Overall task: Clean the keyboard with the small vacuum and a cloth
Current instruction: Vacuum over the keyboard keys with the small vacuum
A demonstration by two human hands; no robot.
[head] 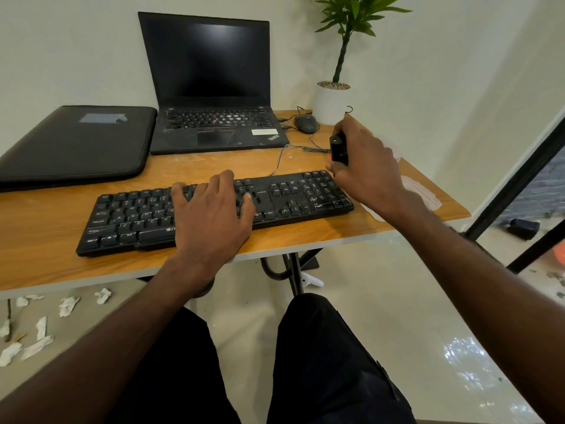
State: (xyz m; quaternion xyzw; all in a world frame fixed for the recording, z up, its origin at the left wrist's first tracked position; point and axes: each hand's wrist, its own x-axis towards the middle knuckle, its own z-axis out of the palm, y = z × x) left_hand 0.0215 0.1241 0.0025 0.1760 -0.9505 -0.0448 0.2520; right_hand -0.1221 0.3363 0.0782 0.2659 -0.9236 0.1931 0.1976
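Observation:
A black keyboard (pixel 128 218) lies across the front of the wooden desk (pixel 46 261). My left hand (pixel 211 215) rests flat on its middle keys, fingers spread. My right hand (pixel 367 166) grips a small black vacuum (pixel 337 149) upright just beyond the keyboard's far right corner, over the number pad. A pale cloth (pixel 419 188) lies on the desk at the right, partly hidden by my right hand and wrist.
An open black laptop (pixel 211 87) stands behind the keyboard, a black sleeve (pixel 73 142) to its left. A mouse (pixel 305 123), cables and a white potted plant (pixel 331 102) sit at the back right. Paper scraps (pixel 39 328) litter the floor.

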